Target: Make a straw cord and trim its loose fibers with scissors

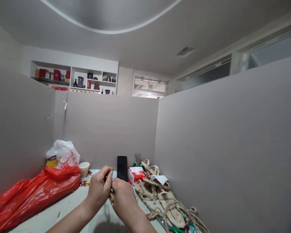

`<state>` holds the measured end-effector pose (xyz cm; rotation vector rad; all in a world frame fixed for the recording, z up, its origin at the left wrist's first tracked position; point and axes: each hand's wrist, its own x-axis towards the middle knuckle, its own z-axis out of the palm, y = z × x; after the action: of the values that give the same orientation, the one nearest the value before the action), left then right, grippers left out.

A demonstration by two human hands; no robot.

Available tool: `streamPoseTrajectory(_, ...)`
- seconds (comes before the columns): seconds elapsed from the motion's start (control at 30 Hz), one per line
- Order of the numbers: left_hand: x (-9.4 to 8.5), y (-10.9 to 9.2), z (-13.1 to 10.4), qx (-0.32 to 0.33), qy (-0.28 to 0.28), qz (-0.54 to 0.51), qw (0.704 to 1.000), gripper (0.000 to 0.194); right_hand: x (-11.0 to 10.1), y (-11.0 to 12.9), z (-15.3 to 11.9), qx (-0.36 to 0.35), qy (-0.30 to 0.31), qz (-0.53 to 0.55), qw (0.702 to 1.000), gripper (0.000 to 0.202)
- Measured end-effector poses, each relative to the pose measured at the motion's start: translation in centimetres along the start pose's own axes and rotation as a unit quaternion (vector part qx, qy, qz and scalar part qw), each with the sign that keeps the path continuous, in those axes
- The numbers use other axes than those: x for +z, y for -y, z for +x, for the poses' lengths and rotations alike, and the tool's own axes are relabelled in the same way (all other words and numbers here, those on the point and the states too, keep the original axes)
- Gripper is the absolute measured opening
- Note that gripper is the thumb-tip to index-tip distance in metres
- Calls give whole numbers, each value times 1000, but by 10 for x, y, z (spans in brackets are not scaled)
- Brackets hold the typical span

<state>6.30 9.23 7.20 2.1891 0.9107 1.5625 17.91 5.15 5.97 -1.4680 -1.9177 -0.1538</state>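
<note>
My left hand (99, 185) and my right hand (125, 196) meet over the table, fingers closed and pinched together. Between them they grip a straw braid (112, 196), mostly hidden by the hands; a bit hangs below them and a small tip pokes out above my left fingers. Behind the hands, a dark phone (122, 167) stands upright. Just right of it sits a red and white tissue box (136, 174). Coils of braided straw cord (171, 208) lie heaped to the right of my right hand.
A long red plastic bag (38, 194) covers the table's left side, with a white plastic bag (64, 153) and a paper cup (84, 169) behind it. Green-handled scissors (177, 229) lie under the cords. Grey partitions (106, 126) enclose the table (70, 207).
</note>
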Motion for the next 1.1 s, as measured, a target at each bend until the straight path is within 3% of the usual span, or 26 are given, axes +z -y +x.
streamPoseTrajectory(0.1,1,-4,-1,16,-35,-33,999,21,-11,1,1,-11,15,24,1000,13)
streamPoseTrajectory(0.2,-5,-6,1,-8,-77,-84,993,22,-24,4,4,-21,55,156,986,19)
streamPoseTrajectory(0.3,-15,-9,4,-25,-103,-124,987,22,-34,8,7,7,87,352,932,18)
streamPoseTrajectory(0.4,-22,-14,5,-36,-105,-157,981,23,-38,12,7,29,90,434,896,18)
streamPoseTrajectory(0.5,-26,-18,6,-70,-65,-207,974,24,-40,15,5,37,80,431,898,16)
streamPoseTrajectory(0.67,-28,-23,6,-105,1,-237,966,24,-38,19,3,19,32,361,932,14)
streamPoseTrajectory(0.83,-22,-26,-1,-47,-58,-159,985,18,-26,22,0,6,-21,267,963,19)
streamPoseTrajectory(0.97,-17,-25,-7,-21,-85,-131,988,17,-20,19,1,49,-58,279,957,17)
streamPoseTrajectory(1.1,-18,-33,-15,-22,-75,-158,984,17,-18,-6,12,119,-149,279,941,15)
